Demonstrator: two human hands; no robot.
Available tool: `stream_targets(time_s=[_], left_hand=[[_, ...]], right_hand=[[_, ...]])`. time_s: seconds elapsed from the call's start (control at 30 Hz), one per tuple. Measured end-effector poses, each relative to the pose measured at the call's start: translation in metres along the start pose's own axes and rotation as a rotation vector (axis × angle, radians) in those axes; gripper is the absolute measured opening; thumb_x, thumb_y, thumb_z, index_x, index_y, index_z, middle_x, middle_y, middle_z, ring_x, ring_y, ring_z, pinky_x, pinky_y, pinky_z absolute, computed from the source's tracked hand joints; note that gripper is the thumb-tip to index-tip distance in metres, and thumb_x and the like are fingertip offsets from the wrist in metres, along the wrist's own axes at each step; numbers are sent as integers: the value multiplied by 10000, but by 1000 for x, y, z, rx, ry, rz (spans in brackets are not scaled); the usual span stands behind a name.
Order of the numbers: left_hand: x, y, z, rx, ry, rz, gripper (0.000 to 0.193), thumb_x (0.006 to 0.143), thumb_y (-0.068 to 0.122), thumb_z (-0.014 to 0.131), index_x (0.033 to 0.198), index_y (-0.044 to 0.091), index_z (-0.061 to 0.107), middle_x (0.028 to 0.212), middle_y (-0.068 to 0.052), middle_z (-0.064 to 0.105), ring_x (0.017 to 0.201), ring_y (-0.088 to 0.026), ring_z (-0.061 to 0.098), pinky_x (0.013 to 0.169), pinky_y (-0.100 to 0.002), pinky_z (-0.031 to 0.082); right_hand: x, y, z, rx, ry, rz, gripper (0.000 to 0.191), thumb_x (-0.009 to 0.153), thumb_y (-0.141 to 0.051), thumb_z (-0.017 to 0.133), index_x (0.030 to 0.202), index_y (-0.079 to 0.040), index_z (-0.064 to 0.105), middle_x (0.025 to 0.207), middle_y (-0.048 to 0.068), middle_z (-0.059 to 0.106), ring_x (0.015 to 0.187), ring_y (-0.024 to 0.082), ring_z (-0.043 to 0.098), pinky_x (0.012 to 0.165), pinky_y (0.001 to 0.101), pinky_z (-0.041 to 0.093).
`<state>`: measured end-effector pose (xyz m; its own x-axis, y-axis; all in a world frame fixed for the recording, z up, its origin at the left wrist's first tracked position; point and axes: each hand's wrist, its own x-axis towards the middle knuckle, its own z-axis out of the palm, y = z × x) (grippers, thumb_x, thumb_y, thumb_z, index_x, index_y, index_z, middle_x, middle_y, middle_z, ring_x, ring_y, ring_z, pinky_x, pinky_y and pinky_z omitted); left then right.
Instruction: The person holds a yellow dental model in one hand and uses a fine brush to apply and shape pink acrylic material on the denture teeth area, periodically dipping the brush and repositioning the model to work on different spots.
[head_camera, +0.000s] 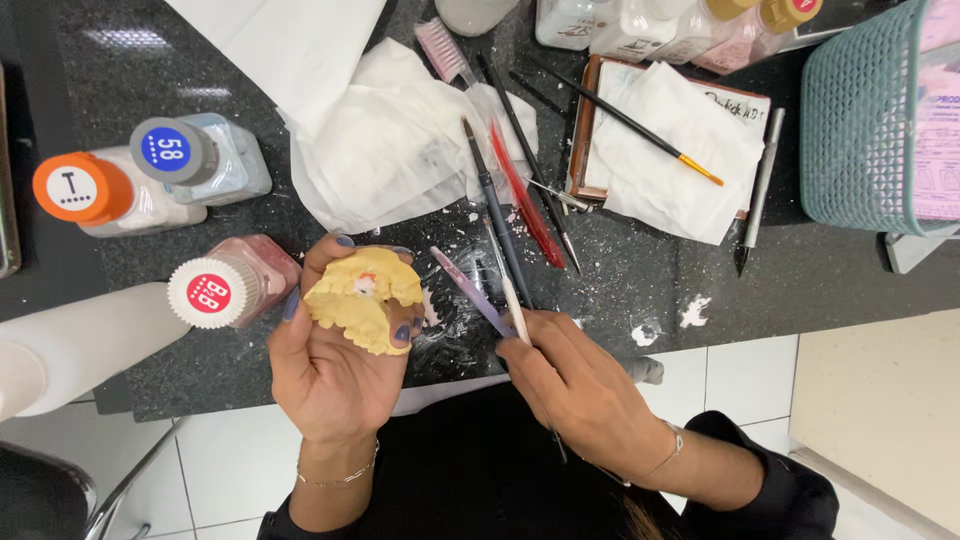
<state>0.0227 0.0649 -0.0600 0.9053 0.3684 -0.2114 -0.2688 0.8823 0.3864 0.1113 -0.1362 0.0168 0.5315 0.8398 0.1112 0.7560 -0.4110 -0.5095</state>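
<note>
My left hand (335, 365) holds a yellow plaster dental model (362, 297) over the front edge of the black speckled counter (640, 275), fingers wrapped around it. A small pinkish-white spot shows on the model's top. My right hand (575, 380) grips a thin brush-like tool (510, 290) whose shaft points up toward the counter. Beside that tool lie a purple flat instrument (470, 290) and a dark-handled brush (490, 205).
Crumpled white tissues (395, 140) lie behind my hands. Three capped bottles (170, 190) stand at the left. A red tool (525, 205), a pink toothbrush (443, 50), a tray with tissue and a brush (680, 130), a grey pen-like tool (760, 190) and a teal basket (880, 110) are nearby.
</note>
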Motion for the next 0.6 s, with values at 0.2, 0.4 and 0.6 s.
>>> stream_targets(time_s=[0.2, 0.4, 0.6], left_hand=[[0, 1, -1, -39, -15, 29, 470, 1126, 342, 444, 1450, 7, 386, 1390, -291, 543, 1206, -305, 602, 989, -415, 517], [4, 0, -4, -72, -33, -17, 492, 1100, 337, 429, 1486, 34, 388, 1429, -299, 538, 1248, -316, 596, 1000, -419, 519], [7, 2, -5, -127, -57, -54, 480, 1115, 318, 416, 1495, 26, 395, 1456, -290, 543, 1221, -309, 591, 995, -406, 511]], right_hand=[[3, 5, -1, -70, -60, -15, 339, 760, 50, 728, 1070, 51, 592, 1135, 232, 621, 1061, 375, 635, 874, 401, 558], [23, 8, -64, -108, 141, 110, 208, 825, -1, 766, 956, 3, 604, 1126, 187, 686, 1062, 288, 656, 873, 364, 564], [81, 23, -142, -706, 202, -53, 190, 989, 72, 792, 1051, -8, 630, 1146, 119, 699, 1052, 280, 653, 853, 368, 506]])
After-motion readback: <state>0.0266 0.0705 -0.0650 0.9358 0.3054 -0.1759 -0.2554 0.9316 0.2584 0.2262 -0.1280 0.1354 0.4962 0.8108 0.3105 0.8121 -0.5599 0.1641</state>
